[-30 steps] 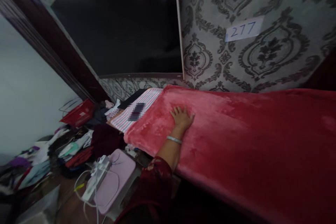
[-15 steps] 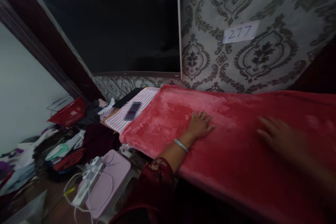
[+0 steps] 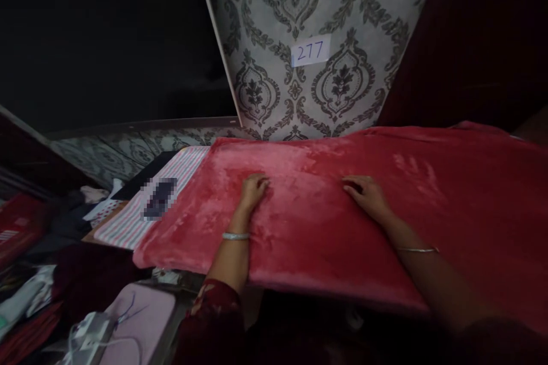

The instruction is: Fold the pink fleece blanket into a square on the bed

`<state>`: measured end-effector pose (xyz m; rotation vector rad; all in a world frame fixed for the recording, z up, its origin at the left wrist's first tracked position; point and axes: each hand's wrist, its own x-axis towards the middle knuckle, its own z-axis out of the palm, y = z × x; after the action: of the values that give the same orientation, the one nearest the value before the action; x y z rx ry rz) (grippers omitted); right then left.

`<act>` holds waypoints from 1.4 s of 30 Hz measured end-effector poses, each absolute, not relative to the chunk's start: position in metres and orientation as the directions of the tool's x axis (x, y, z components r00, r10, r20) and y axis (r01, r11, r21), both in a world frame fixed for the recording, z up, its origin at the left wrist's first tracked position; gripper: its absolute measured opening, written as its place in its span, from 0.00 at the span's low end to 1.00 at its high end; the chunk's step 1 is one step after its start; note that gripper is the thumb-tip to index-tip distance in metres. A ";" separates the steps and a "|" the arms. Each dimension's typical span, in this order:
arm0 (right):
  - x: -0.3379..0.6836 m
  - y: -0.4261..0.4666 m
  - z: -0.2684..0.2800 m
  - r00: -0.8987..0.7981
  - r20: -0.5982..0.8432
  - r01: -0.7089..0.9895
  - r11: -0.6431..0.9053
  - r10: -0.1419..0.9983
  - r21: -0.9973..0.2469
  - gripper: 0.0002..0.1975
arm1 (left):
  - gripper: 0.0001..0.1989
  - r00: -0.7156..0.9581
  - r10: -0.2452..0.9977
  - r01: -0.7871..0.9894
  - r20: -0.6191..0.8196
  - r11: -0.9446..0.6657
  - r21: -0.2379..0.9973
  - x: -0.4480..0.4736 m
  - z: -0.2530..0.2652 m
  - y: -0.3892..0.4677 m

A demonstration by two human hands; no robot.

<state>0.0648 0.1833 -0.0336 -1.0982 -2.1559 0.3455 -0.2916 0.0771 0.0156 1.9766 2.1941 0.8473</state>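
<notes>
A red plush blanket [image 3: 299,228] lies spread over a long, flat surface. At its left-middle part is my left hand [image 3: 253,189], with a pale bracelet at the wrist. The fingers there are loosely bent and point right; I see no fold of cloth in them. Across from it, my right hand [image 3: 369,197] is low over the blanket, fingers pointing left and thumb apart from them. A thin bangle sits on that wrist. Whether either palm presses on the cloth cannot be made out.
A striped cloth [image 3: 128,219] with a pixelated dark object [image 3: 159,198] lies at the blanket's left end. Behind are a large dark screen [image 3: 115,40] and a paper marked 277 [image 3: 311,50]. Lower left, a power strip [image 3: 91,337] sits by a pink-topped stool [image 3: 143,316], near piled clothes [image 3: 92,282].
The view has swung right. My left hand has gone from flat, spread fingers to loosely bent ones. My right hand has come further into view, its fingers now bent inward too.
</notes>
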 end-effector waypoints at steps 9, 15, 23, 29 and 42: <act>0.067 0.183 -0.024 -0.381 0.468 0.618 0.596 0.797 -0.512 0.14 | 0.06 -0.237 0.925 0.888 0.298 0.082 0.452 -0.320 0.015 0.080; 0.064 0.183 -0.023 -0.434 0.390 0.709 0.575 0.812 -0.408 0.12 | 0.04 -0.195 0.948 0.895 0.250 0.067 0.442 -0.323 0.019 0.079; 0.052 0.175 -0.012 -0.431 0.309 0.820 0.511 0.848 -0.257 0.15 | 0.07 -0.206 0.943 0.905 0.263 0.081 0.417 -0.317 0.019 0.080; 0.052 0.174 -0.015 -0.337 0.460 0.809 0.503 0.821 -0.305 0.14 | 0.06 -0.195 0.913 0.889 0.358 0.010 0.457 -0.316 0.022 0.078; 0.057 0.174 -0.015 -0.244 0.606 0.703 0.569 0.757 -0.428 0.09 | 0.09 -0.237 0.818 0.926 0.523 0.027 0.377 -0.310 0.031 0.079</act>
<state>0.0569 0.1745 -0.0146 -1.1695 -1.9890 0.0847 -0.3102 0.0786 0.0307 2.0290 2.3598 1.1060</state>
